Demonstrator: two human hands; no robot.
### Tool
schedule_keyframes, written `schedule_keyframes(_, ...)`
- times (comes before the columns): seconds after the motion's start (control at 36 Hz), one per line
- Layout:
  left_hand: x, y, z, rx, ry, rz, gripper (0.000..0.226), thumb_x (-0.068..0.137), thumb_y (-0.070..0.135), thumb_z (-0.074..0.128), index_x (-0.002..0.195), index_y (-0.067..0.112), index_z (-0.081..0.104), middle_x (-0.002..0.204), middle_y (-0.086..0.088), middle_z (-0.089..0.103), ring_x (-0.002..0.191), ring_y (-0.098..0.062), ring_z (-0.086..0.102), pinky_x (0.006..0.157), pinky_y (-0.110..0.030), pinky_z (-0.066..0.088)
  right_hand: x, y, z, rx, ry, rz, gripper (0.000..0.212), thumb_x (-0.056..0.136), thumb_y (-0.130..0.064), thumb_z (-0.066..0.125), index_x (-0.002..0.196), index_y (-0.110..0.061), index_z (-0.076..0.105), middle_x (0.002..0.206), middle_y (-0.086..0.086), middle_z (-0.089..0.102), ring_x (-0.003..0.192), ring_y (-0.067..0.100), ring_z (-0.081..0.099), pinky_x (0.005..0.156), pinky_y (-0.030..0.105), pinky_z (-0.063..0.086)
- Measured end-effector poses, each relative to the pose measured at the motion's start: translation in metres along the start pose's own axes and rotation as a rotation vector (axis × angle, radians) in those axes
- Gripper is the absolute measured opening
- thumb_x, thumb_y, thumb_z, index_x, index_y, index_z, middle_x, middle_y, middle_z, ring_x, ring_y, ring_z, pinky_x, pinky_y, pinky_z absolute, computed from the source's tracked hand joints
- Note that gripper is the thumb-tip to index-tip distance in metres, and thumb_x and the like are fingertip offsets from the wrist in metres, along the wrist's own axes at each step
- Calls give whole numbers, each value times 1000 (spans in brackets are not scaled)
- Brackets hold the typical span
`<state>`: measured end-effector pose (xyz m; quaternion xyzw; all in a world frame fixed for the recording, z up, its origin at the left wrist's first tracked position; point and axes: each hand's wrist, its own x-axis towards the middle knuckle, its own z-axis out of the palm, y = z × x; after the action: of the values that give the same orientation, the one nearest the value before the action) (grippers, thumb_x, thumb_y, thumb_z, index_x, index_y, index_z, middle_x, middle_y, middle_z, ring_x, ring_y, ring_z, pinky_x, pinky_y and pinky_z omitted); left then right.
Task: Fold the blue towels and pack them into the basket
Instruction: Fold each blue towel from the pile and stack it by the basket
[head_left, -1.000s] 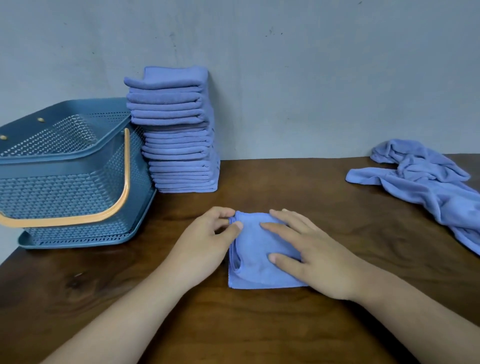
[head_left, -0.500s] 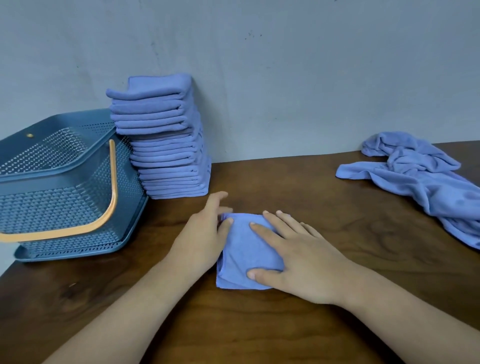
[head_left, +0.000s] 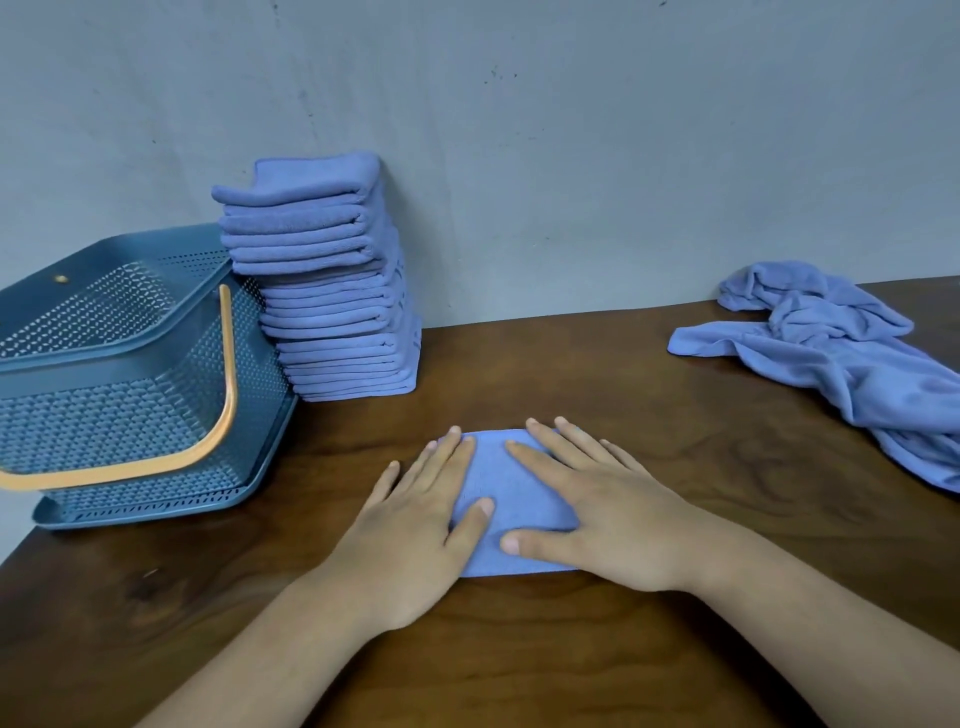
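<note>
Near centre, the left hand (head_left: 410, 530) and right hand (head_left: 613, 519) lie flat on the folded towel (head_left: 493, 467), fingers straight; neither grasps it. Both palms bear down, probably to set the creases so the square keeps its shape. The towel rests on the worktop (head_left: 623, 395) and is not yet packed. Far left, the basket (head_left: 130, 410) stands with its handle (head_left: 228, 364) folded down over its side, leaving the mouth free for loading. Just right of it, the stack (head_left: 332, 291) of folded towels stands against the wall (head_left: 571, 156), probably for support. Far right, the heap (head_left: 831, 353) of unfolded towels awaits folding.
</note>
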<state>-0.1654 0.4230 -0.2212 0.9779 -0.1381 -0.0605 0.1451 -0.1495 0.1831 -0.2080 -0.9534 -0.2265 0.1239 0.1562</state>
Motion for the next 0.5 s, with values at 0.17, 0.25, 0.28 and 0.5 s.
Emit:
schedule_keyframes(0.17, -1, 3, 0, -10, -17, -25, 71, 106, 66, 13, 166, 39, -16, 170, 24, -24, 154, 8, -20, 133, -39, -6, 6, 20, -3, 18, 67, 151, 72, 95, -84, 10, 160, -60, -8, 170, -30, -16, 158, 3, -22, 131, 41, -9)
schedule_keyframes(0.25, -2, 2, 0, -33, -21, -28, 72, 106, 66, 15, 166, 38, -14, 170, 23, -24, 155, 8, -19, 133, -39, -7, 8, 23, -1, 13, 125, 233, 78, 95, -85, 7, 164, -52, -4, 173, -26, -11, 160, 8, -19, 131, 47, -8)
schedule_keyframes(0.28, -3, 2, 0, -59, -15, -28, 72, 107, 65, 18, 167, 39, -12, 171, 24, -22, 155, 9, -17, 133, -38, -7, 8, 24, -1, 18, 162, 261, 81, 94, -85, 7, 166, -47, 1, 174, -24, -7, 160, 9, -18, 131, 48, -7)
schedule_keyframes(0.5, -2, 7, -8, -352, 270, -24, 59, 107, 58, 37, 163, 42, 28, 168, 32, 14, 156, 10, 2, 132, -34, 10, 4, 24, -11, 41, 422, 349, 35, 103, -64, 43, 102, -38, 68, 146, -22, 52, 159, 9, 15, 124, 43, 20)
